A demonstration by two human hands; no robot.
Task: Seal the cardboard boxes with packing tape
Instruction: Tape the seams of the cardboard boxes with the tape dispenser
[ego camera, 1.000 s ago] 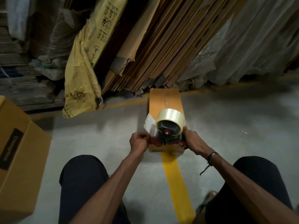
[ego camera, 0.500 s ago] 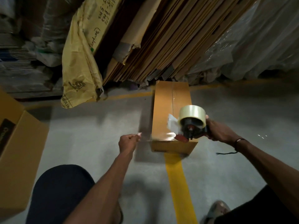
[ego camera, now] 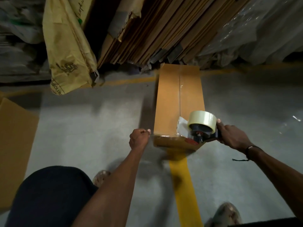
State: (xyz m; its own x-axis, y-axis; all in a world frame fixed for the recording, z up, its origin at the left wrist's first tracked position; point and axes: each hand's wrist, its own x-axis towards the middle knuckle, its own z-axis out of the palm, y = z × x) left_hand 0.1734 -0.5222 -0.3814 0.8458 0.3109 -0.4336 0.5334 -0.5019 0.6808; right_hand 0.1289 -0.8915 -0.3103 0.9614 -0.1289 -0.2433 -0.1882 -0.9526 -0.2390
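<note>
A long, narrow cardboard box (ego camera: 170, 102) lies on the floor with its flaps closed and the centre seam running away from me. My right hand (ego camera: 232, 136) grips the handle of a tape dispenser (ego camera: 199, 134) that carries a clear tape roll (ego camera: 202, 119), held at the box's near right corner. A glossy strip of tape (ego camera: 165, 136) runs across the box's near top edge. My left hand (ego camera: 139, 139) hovers beside the near left corner with fingers curled, pinching what looks like the tape's free end.
Flattened cardboard sheets (ego camera: 155, 30) lean at the back, close behind the box. A yellow sack (ego camera: 65, 46) hangs at the left and plastic-wrapped bundles (ego camera: 262, 30) sit at the right. Another box (ego camera: 14, 141) stands at far left. A yellow floor line (ego camera: 185, 194) runs toward me.
My right hand has drawn the dispenser from the middle of the box's near end to its right corner. My left hand has moved left, off the box's end.
</note>
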